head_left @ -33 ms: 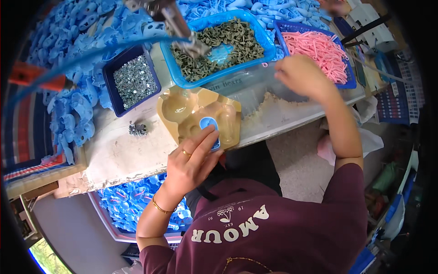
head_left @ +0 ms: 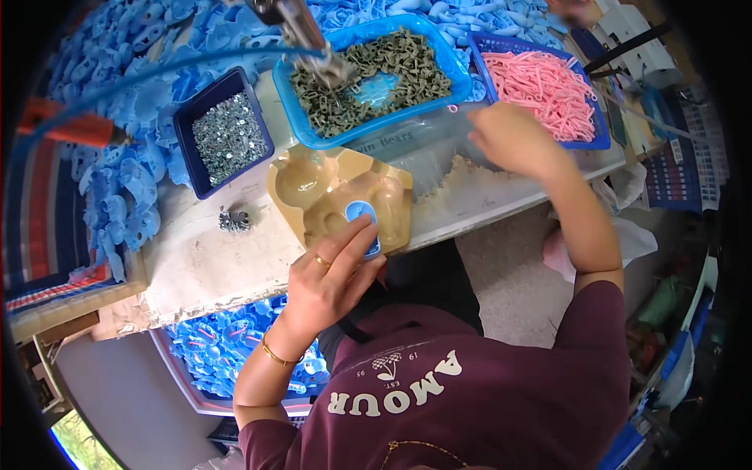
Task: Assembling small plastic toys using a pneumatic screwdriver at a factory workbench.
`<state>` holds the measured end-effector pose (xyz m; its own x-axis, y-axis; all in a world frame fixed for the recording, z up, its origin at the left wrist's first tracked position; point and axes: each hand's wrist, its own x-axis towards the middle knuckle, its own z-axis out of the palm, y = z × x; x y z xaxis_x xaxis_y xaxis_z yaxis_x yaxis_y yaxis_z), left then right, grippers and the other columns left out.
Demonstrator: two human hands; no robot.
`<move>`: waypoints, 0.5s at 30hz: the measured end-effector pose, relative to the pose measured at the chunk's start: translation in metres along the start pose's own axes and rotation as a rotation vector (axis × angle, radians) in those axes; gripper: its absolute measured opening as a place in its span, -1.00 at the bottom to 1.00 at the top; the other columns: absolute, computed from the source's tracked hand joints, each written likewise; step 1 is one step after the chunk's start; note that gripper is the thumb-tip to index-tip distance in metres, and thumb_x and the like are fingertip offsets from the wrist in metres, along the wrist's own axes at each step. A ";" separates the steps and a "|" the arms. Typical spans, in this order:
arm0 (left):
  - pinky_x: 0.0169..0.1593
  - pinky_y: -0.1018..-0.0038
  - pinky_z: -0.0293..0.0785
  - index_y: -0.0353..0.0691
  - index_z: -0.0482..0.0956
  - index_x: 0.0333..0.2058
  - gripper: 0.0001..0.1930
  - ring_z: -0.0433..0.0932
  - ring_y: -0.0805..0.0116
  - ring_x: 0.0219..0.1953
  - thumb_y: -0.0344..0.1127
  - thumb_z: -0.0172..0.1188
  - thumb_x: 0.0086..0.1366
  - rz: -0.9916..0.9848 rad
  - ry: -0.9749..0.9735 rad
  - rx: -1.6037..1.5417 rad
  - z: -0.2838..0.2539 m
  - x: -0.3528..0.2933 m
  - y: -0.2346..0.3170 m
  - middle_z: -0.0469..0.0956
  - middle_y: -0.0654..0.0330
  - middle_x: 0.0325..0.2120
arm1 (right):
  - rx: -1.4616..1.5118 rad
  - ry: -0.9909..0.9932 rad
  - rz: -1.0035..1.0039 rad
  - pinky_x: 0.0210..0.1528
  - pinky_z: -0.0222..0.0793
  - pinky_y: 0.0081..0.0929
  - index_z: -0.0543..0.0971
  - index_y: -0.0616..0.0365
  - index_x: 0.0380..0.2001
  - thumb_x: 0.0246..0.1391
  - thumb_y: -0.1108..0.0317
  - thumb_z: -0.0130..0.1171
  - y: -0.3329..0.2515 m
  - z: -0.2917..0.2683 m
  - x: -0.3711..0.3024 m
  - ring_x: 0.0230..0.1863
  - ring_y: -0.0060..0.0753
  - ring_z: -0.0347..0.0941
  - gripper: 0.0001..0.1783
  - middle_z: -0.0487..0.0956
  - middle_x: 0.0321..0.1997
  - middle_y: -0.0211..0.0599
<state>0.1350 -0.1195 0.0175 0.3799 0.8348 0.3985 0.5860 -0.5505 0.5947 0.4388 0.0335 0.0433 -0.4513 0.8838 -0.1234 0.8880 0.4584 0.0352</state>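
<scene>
My left hand [head_left: 323, 270] presses its fingers together over a small blue plastic part [head_left: 361, 210]. That part sits at the near right side of a beige moulded fixture [head_left: 313, 215] with rounded hollows; my fingers hide its middle. My right hand [head_left: 517, 141] is raised over the table's front right, fingers curled inward. Just beyond its fingertips shows a small pink loop [head_left: 453, 108]; whether the fingers hold it cannot be made out. Nearby stands a blue basket [head_left: 605, 139] of pink plastic strips [head_left: 540, 90].
A light-blue tray [head_left: 329, 143] holds small dark-olive parts. Left of it is a navy bin [head_left: 205, 192] of metal screws. A metal tool head [head_left: 329, 69] with a blue hose hangs above. Blue plastic shells [head_left: 133, 188] heap up at left; a crate [head_left: 176, 356] stands below the table.
</scene>
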 end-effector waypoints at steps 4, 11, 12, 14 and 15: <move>-0.15 0.33 0.65 -0.25 0.62 0.01 -0.52 0.68 0.12 -0.19 -0.41 0.47 0.07 0.139 0.009 0.028 0.010 0.009 0.006 0.63 0.04 -0.02 | -0.063 -0.022 0.103 -0.29 0.59 -0.11 0.50 0.42 -0.17 0.11 0.49 0.09 -0.024 0.043 0.010 -0.31 0.06 0.65 -0.76 0.62 -0.39 0.11; -0.20 0.35 0.64 -0.23 0.63 -0.01 -0.53 0.67 0.14 -0.26 -0.40 0.48 0.05 0.160 0.001 0.029 0.011 0.002 0.014 0.65 0.10 -0.03 | -0.130 0.131 0.230 -0.34 0.63 -0.19 0.44 0.37 -0.08 0.13 0.54 0.06 -0.019 0.076 0.023 -0.31 0.01 0.67 -0.73 0.62 -0.20 0.13; -0.20 0.35 0.64 -0.23 0.63 -0.01 -0.53 0.67 0.14 -0.25 -0.40 0.48 0.05 0.149 -0.004 0.035 0.011 -0.001 0.013 0.65 0.10 -0.03 | -0.124 0.124 0.230 -0.35 0.63 -0.19 0.43 0.37 -0.06 0.12 0.54 0.06 -0.023 0.071 0.019 -0.31 0.02 0.67 -0.71 0.62 -0.21 0.12; -0.20 0.35 0.64 -0.24 0.62 -0.01 -0.53 0.67 0.14 -0.25 -0.40 0.48 0.05 0.133 -0.010 0.039 0.011 -0.005 0.010 0.64 0.09 -0.03 | -0.118 0.113 0.227 -0.35 0.63 -0.19 0.41 0.37 -0.04 0.11 0.55 0.07 -0.026 0.066 0.015 -0.31 0.03 0.67 -0.68 0.62 -0.23 0.12; -0.19 0.35 0.64 -0.24 0.63 -0.02 -0.54 0.67 0.13 -0.25 -0.40 0.48 0.06 0.144 0.003 0.070 0.011 -0.006 0.008 0.64 0.09 -0.02 | -0.122 0.101 0.221 -0.34 0.62 -0.16 0.40 0.37 -0.03 0.09 0.56 0.08 -0.026 0.065 0.013 -0.31 0.06 0.67 -0.66 0.62 -0.24 0.13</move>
<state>0.1457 -0.1291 0.0120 0.4616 0.7470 0.4784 0.5743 -0.6627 0.4806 0.4158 0.0274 -0.0242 -0.2595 0.9658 0.0003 0.9516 0.2556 0.1707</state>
